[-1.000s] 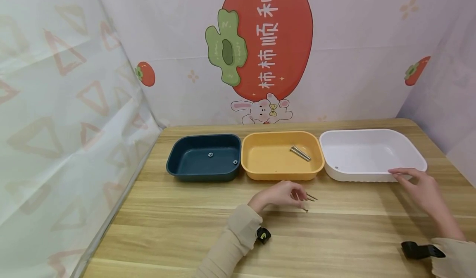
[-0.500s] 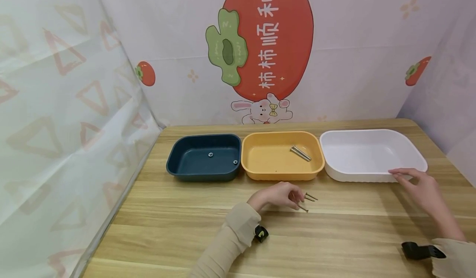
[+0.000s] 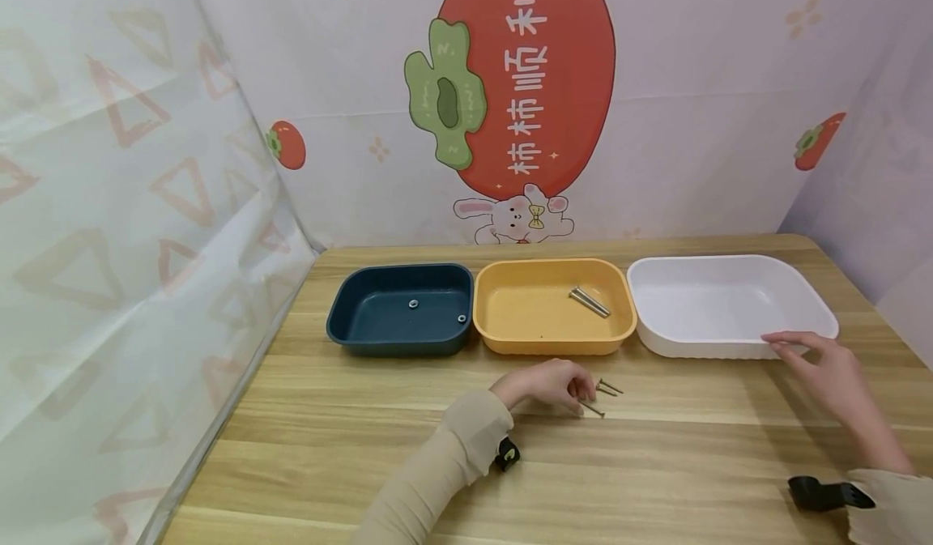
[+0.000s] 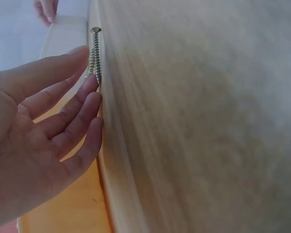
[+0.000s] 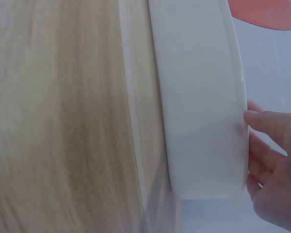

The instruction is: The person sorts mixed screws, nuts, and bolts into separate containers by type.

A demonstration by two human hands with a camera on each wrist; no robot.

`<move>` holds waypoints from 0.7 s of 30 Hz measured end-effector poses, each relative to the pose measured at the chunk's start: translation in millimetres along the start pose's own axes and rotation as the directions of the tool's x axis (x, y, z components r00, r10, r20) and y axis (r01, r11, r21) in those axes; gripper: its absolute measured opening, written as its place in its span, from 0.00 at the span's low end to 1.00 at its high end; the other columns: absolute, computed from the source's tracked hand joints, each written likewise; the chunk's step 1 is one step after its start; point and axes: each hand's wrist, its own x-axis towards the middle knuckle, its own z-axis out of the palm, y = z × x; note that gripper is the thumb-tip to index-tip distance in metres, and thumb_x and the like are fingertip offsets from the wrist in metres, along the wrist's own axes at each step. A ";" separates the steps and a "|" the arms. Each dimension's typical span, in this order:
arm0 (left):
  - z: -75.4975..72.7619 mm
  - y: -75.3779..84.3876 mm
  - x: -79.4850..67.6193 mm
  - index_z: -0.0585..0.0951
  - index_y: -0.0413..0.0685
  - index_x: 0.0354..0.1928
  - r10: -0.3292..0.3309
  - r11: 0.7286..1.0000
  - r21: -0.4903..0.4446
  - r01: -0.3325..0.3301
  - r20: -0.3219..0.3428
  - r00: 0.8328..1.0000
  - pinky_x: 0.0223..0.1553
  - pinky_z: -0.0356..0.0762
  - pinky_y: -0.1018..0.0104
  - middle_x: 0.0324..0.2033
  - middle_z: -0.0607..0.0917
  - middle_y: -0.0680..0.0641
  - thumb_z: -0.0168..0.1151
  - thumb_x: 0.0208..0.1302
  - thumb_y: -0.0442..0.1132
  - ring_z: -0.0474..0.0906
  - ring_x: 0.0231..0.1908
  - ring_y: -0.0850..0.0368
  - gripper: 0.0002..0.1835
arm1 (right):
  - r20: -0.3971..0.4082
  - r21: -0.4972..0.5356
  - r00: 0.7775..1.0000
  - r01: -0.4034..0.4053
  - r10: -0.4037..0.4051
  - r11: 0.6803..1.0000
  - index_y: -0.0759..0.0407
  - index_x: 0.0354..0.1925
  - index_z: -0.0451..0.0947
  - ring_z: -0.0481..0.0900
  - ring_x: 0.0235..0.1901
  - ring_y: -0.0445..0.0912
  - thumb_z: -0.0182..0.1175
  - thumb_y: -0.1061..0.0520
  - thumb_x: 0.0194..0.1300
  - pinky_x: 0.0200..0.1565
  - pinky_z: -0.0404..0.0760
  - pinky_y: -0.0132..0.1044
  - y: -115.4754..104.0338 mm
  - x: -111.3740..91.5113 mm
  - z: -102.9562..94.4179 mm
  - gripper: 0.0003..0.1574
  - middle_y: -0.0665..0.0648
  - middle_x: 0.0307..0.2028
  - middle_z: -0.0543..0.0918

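Observation:
My left hand hovers low over the table in front of the yellow tray, its fingers loosely bent. Just beyond its fingertips lie a few brass-coloured screws. One screw points toward the fingers and seems to lie at them, and another screw lies slightly farther off. Up close in the left wrist view, a threaded screw shows past the thumb tip, with a gap between thumb and fingers. At the right, my right hand pinches the front rim of the white tray between thumb and fingers.
Left of the white tray stand a yellow tray holding silver bolts and a dark blue tray with two small nuts. The three trays line the back of the wooden table, before a printed cloth.
My left hand has drawn slightly left, baring more of the nearest screw. A small speck in the white tray's front left corner is no longer seen. The right hand stays put.

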 end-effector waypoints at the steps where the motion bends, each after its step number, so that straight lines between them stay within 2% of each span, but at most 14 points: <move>1: 0.2 -0.1 0.5 0.79 0.46 0.35 0.002 1.000 0.010 -0.002 0.001 1.000 0.31 0.66 0.83 0.27 0.77 0.57 0.66 0.49 0.33 0.69 0.29 0.71 0.10 | 0.000 -0.002 1.000 0.000 0.000 1.000 0.46 0.38 0.79 0.52 0.39 0.12 0.51 0.55 0.64 0.50 0.57 0.29 0.0 0.1 -0.1 0.09 0.14 0.33 0.61; 2: 0.5 -0.1 0.9 0.79 0.46 0.35 0.003 1.000 0.015 -0.003 0.002 1.000 0.31 0.66 0.83 0.27 0.77 0.57 0.66 0.49 0.33 0.69 0.28 0.71 0.10 | 0.002 -0.001 1.000 -0.001 0.001 1.000 0.46 0.38 0.79 0.52 0.39 0.13 0.51 0.55 0.64 0.51 0.57 0.31 0.0 0.0 -0.1 0.09 0.14 0.33 0.61; 4: 0.9 0.0 1.7 0.79 0.46 0.35 0.004 1.000 0.024 -0.004 0.004 1.000 0.31 0.65 0.83 0.27 0.76 0.57 0.66 0.49 0.33 0.69 0.28 0.71 0.09 | 0.003 -0.003 1.000 0.000 0.000 1.000 0.47 0.38 0.79 0.52 0.39 0.12 0.51 0.55 0.64 0.50 0.57 0.29 0.0 0.1 -0.1 0.09 0.15 0.33 0.62; 7: 1.7 0.7 2.8 0.79 0.47 0.34 0.003 0.999 0.035 -0.004 0.008 1.000 0.31 0.65 0.83 0.26 0.76 0.57 0.65 0.49 0.33 0.68 0.28 0.71 0.09 | 0.009 0.010 1.000 -0.003 0.003 1.000 0.47 0.39 0.79 0.52 0.39 0.13 0.51 0.55 0.64 0.54 0.57 0.35 -0.2 -0.2 -0.1 0.10 0.15 0.33 0.62; 10: 2.6 1.9 3.8 0.79 0.46 0.33 -0.004 0.999 0.036 0.003 0.008 1.000 0.31 0.64 0.83 0.25 0.75 0.57 0.65 0.49 0.32 0.67 0.27 0.71 0.08 | 0.012 0.017 1.000 -0.003 0.002 1.000 0.47 0.39 0.79 0.52 0.39 0.13 0.51 0.55 0.64 0.55 0.56 0.33 0.0 -0.3 -0.1 0.10 0.15 0.33 0.62; 11: 2.9 2.2 4.2 0.79 0.46 0.33 -0.008 0.999 0.036 0.007 0.007 1.000 0.30 0.64 0.83 0.25 0.75 0.57 0.65 0.49 0.32 0.67 0.27 0.71 0.08 | 0.010 0.017 1.000 -0.002 0.002 1.000 0.46 0.38 0.79 0.52 0.39 0.13 0.51 0.55 0.64 0.53 0.56 0.29 0.1 -0.1 -0.1 0.10 0.15 0.32 0.62; 15: 3.9 3.3 5.5 0.80 0.47 0.32 -0.020 0.998 0.053 0.020 0.006 1.000 0.29 0.63 0.84 0.23 0.73 0.58 0.65 0.49 0.32 0.66 0.26 0.71 0.07 | 0.003 0.012 1.000 0.009 -0.009 1.000 0.46 0.37 0.79 0.53 0.38 0.12 0.52 0.56 0.63 0.42 0.54 0.17 0.9 0.8 -0.1 0.09 0.15 0.32 0.63; 17: 4.3 3.4 5.9 0.80 0.47 0.32 -0.024 0.998 0.061 0.024 0.006 1.000 0.29 0.63 0.84 0.23 0.73 0.58 0.65 0.49 0.32 0.66 0.25 0.71 0.07 | 0.003 0.008 1.000 0.012 -0.012 1.000 0.46 0.37 0.79 0.53 0.38 0.12 0.52 0.56 0.63 0.38 0.53 0.17 1.3 1.0 -0.2 0.09 0.15 0.32 0.63; 21: 4.4 3.4 6.5 0.80 0.47 0.31 -0.024 0.997 0.069 0.023 0.003 1.000 0.29 0.63 0.84 0.22 0.73 0.58 0.66 0.48 0.32 0.66 0.25 0.72 0.07 | 0.006 0.010 1.000 0.014 -0.014 1.000 0.46 0.38 0.79 0.53 0.38 0.13 0.52 0.56 0.63 0.39 0.54 0.17 1.4 0.9 -0.5 0.09 0.16 0.33 0.63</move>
